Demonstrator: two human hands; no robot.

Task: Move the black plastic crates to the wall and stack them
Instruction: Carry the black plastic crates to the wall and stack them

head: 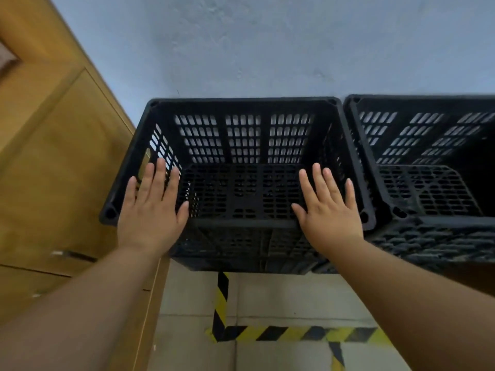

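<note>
A black slotted plastic crate (241, 103) stands against the pale blue wall (267, 44), its open top facing me; it sits on at least one more black crate beneath it. My left hand (150, 207) lies flat, fingers spread, over the crate's near left rim. My right hand (329, 207) lies flat with fingers spread over the near right rim. Neither hand curls around anything. A second black crate (417, 100) stands right beside the first, touching it, partly cut off by the frame's right edge.
A wooden door or cabinet (53, 156) fills the left side, close to the crate's left wall. Yellow-and-black hazard tape (294, 333) runs across the tiled floor (281, 295) below the crates.
</note>
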